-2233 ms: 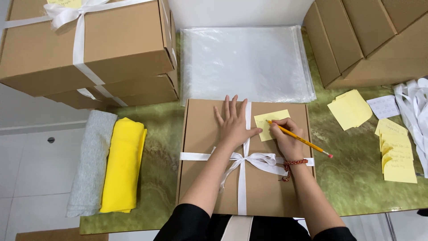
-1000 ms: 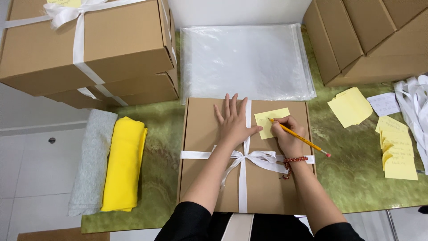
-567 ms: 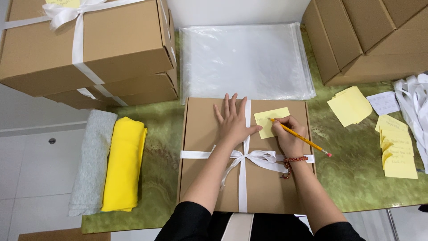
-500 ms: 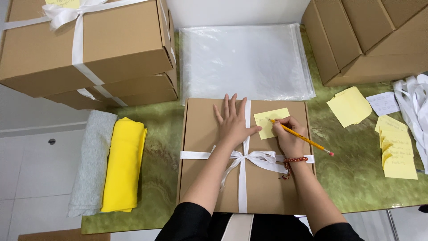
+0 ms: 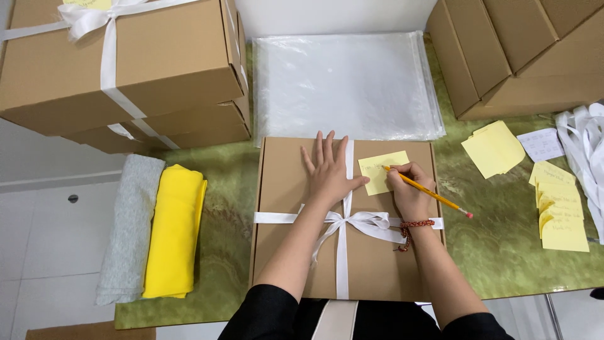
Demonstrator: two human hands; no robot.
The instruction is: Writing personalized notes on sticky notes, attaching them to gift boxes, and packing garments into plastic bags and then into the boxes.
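Note:
A flat brown cardboard box tied with a white ribbon bow lies on the green table in front of me. My left hand rests flat on its lid, fingers spread, beside the ribbon. My right hand grips a yellow pencil, its tip on a yellow sticky note stuck to the lid.
Tied brown boxes are stacked at the back left, plain boxes at the back right. Clear plastic bags lie behind the box. Folded grey and yellow cloths lie left. Yellow notes and white ribbon lie right.
The pencil tip has shifted slightly across the sticky note as my right hand writes. My left hand has stayed flat on the lid.

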